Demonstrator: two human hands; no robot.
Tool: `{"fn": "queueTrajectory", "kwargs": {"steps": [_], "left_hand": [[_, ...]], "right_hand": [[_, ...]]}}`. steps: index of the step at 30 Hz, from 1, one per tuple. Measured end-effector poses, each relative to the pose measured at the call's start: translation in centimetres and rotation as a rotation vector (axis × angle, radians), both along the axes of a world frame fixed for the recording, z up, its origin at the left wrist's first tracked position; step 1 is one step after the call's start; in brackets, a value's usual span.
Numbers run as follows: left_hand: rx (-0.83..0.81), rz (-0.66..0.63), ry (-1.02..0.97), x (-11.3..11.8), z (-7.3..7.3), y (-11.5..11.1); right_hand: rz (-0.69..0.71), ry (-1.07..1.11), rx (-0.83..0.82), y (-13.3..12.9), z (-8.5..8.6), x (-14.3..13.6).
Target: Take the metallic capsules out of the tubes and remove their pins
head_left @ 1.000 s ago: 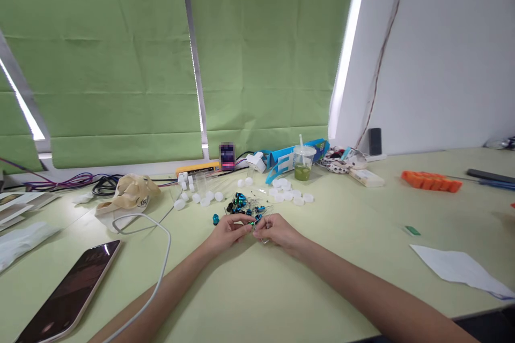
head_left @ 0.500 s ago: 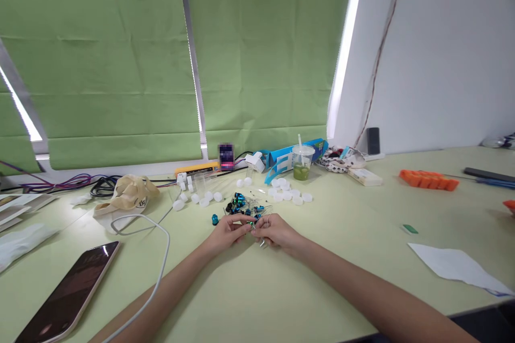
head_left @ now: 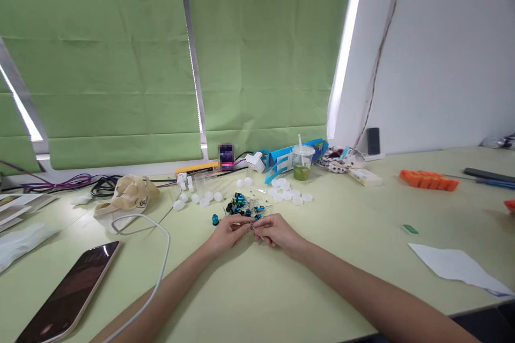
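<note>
My left hand (head_left: 231, 232) and my right hand (head_left: 277, 231) meet over the table, fingertips pinched together. Between them is a small thin metallic piece (head_left: 259, 236), mostly hidden by the fingers; its kind is too small to make out. Just beyond the fingertips lies a pile of small blue, green and black metallic parts (head_left: 240, 201) with thin wire-like pins. A single blue part (head_left: 215, 220) stands apart, left of my left hand. White round caps (head_left: 298, 200) lie scattered behind the pile on both sides.
A cup with green drink (head_left: 301, 163) and straw stands at the back beside a blue package (head_left: 281, 157). A phone (head_left: 68, 295) lies front left, with a white cable (head_left: 167, 257) crossing my left forearm. An orange tray (head_left: 428, 180) and white paper (head_left: 458, 265) lie right.
The piece between my fingers has turned: a shiny end that stuck out below my right fingers now shows as a thin strip. Both hands stay in nearly the same place.
</note>
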State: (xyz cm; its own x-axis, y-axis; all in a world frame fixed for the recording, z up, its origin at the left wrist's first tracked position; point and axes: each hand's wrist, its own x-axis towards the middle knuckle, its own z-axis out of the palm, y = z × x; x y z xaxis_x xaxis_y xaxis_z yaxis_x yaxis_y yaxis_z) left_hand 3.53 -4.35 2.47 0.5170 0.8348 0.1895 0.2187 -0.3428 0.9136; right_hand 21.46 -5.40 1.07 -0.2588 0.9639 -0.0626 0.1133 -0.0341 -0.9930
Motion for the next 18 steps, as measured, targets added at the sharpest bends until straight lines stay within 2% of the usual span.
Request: {"fn": "queueTrajectory", "kwargs": {"steps": [10,18], "left_hand": [[-0.061,0.064,0.065,0.20,0.50,-0.41],[-0.034,0.072,0.002,-0.01,0.01,-0.05]], "right_hand": [[-0.048,0.003,-0.010,-0.33,0.36,-0.34],[-0.050,0.010,-0.032,0.12,-0.21,-0.12]]}}
